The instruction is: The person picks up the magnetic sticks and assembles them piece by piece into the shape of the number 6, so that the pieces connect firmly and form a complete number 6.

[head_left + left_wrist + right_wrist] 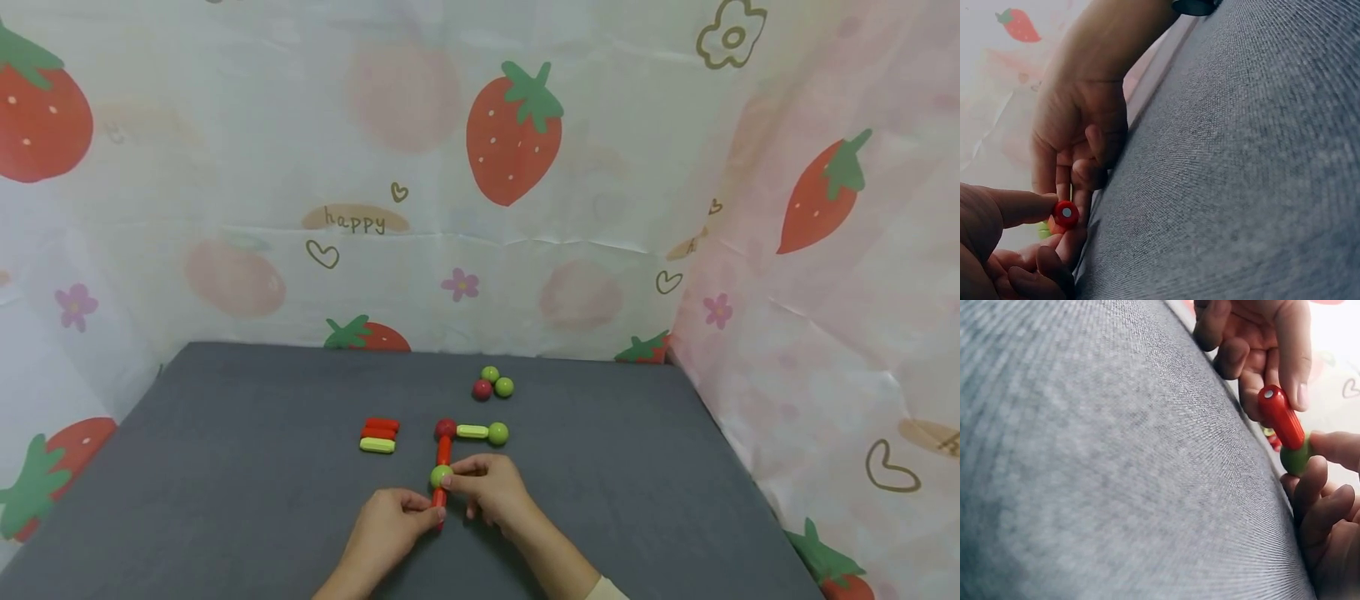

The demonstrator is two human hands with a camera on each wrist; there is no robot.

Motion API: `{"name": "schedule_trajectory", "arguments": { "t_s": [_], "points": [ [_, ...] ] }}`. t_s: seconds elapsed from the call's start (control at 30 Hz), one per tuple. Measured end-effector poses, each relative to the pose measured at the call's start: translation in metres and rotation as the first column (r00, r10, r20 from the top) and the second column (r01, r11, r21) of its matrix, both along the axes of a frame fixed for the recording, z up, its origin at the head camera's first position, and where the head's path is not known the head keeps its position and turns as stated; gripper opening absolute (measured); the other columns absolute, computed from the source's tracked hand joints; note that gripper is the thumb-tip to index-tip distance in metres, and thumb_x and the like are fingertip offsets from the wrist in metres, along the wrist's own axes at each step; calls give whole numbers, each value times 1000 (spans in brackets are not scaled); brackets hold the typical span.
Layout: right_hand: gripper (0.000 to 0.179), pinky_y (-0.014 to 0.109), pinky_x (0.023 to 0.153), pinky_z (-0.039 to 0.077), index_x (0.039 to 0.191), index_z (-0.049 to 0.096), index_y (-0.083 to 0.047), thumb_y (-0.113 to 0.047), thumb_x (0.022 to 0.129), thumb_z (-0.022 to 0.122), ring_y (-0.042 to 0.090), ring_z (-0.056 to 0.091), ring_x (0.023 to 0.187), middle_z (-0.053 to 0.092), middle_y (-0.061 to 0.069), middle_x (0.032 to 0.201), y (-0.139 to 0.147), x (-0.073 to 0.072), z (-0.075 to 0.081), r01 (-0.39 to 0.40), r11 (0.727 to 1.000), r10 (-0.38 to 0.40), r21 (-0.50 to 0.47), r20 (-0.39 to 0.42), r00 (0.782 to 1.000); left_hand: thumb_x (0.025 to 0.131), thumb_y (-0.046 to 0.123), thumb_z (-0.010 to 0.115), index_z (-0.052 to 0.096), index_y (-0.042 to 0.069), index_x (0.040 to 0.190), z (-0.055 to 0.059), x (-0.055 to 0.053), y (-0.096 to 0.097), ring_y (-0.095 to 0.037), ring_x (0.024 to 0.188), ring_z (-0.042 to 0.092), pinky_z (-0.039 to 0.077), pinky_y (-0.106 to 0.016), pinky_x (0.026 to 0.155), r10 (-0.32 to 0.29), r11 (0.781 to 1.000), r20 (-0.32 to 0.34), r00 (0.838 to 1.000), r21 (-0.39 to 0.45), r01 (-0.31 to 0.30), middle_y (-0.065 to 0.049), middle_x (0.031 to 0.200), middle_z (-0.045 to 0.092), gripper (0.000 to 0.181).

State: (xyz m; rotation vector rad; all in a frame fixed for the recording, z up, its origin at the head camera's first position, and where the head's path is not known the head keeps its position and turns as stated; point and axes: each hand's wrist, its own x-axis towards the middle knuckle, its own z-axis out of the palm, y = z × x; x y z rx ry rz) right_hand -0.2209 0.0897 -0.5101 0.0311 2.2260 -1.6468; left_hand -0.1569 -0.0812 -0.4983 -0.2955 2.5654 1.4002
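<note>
My left hand (386, 523) pinches a red rod (1283, 419) between thumb and fingers; a silvery dot marks the rod's near end. The rod's far end meets a green ball (441, 477), which my right hand (491, 490) pinches from the right side. Beyond that ball, another red rod (444, 450) runs up to a red ball (446, 428). From the red ball a yellow-green rod (472, 432) extends right to a second green ball (498, 433). In the left wrist view the rod's red end (1066, 213) faces the camera, between thumb and fingers.
Left of the joined pieces lie two red rods (381, 428) and a yellow-green rod (377, 446), side by side. Farther back, two green balls (504, 387) and a red ball (482, 389) sit clustered on the dark grey cloth (247, 467). A strawberry-print curtain (420, 275) stands behind.
</note>
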Motion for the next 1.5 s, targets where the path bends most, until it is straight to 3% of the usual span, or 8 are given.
{"name": "schedule_trajectory", "arguments": {
  "t_s": [0.23,0.47,0.57,0.73,0.8,0.9,1.13,1.5],
  "points": [
    [31,22,32,30,97,73,-16,-35,75,84,9,49,40,72,1,77,1,0,3,-20,1000,21,15,-28,999,77,41,80,77,20,81,-2,-3,-2,-12,69,57,41,-29,57,-10,1000,2,1000,9,10,8,77,70,21],
    [28,24,35,36,97,73,-16,-36,79,81,11,52,43,69,-1,75,8,-6,12,-63,993,76,95,-133,988,77,40,79,77,20,79,-3,-4,-2,-11,69,57,41,-28,57,-17,1000,-14,1000,7,17,8,77,71,20],
    [29,27,41,42,102,73,-15,-35,82,78,12,56,50,71,-2,81,18,-13,24,-92,984,126,153,-228,966,77,39,80,77,21,78,-2,-3,-2,-11,68,56,40,-28,57,-13,1000,-29,1000,5,13,8,75,71,19],
    [23,31,58,51,107,72,-19,-31,87,74,15,60,67,71,-3,97,35,-35,49,-73,963,175,258,-399,900,76,41,80,77,22,77,-1,-3,-3,-12,68,55,39,-28,57,1,1000,-12,1000,-4,-1,8,75,70,19],
    [18,32,60,51,104,71,-24,-29,87,74,15,60,70,70,-5,99,42,-47,56,-38,954,171,298,-436,884,76,41,80,77,22,78,-2,-4,-3,-13,69,55,39,-29,58,7,1000,4,1000,-5,-7,8,76,70,19],
    [17,32,60,49,104,71,-26,-28,87,75,15,59,71,69,-7,99,52,-65,59,10,941,155,337,-458,876,76,41,80,77,22,79,-3,-5,-4,-13,71,55,39,-29,58,13,1000,26,1000,-9,-13,8,78,70,20],
    [28,33,61,47,115,69,-19,-26,88,73,18,58,76,67,2,103,70,-103,54,51,933,118,355,-437,892,75,42,80,77,21,80,-5,-4,-3,-12,72,57,42,-28,60,4,1000,15,1000,-21,-4,8,80,70,21],
    [37,32,68,50,123,67,-16,-22,87,75,22,63,92,65,6,123,70,-131,31,87,961,15,263,-363,932,76,43,80,77,21,81,-6,-3,-4,-11,72,58,42,-29,59,-14,1000,19,1000,-14,14,7,81,71,23]
  ]
}}
